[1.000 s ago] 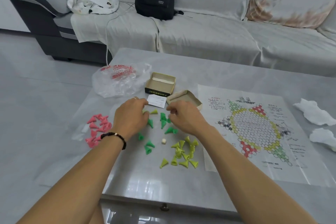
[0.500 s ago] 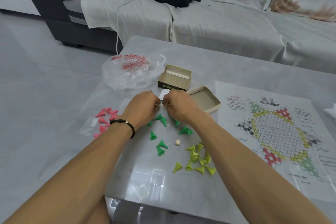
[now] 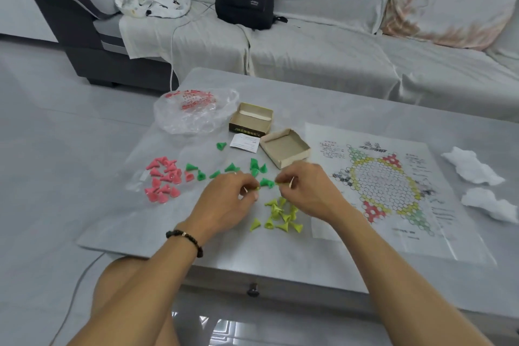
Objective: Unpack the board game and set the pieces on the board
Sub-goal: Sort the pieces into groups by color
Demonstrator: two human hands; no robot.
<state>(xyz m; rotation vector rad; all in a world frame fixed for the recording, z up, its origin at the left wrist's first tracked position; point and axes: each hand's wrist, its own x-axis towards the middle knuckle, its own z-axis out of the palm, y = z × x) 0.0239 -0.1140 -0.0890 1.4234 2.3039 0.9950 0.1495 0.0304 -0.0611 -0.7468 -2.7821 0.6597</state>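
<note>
Both hands are working over the surface (image 3: 280,255) among the scattered cones. Left hand (image 3: 227,205) is curling its fingers, pinching something small at the fingertips, looks like a green cone but too blurred to be sure. Right hand (image 3: 306,191) is likewise pinching a small pale-green bit between thumb and fingers; the two hands are sitting close together, fingertips nearly meeting. Green cones (image 3: 231,168) are lying loose just beyond the hands, one stray (image 3: 221,145) sitting further back near the slip (image 3: 244,143). Pink cones (image 3: 164,180) are lying in a cluster to the left, yellow cones (image 3: 280,216) piled between the wrists. Board (image 3: 393,191), a printed paper sheet, is lying flat to the right, no pieces on it. Two open box halves (image 3: 251,121) (image 3: 286,147) are sitting behind the cones, a plastic bag (image 3: 193,112) left of them. White tissue wads (image 3: 471,168) are lying at the far right edge.
</note>
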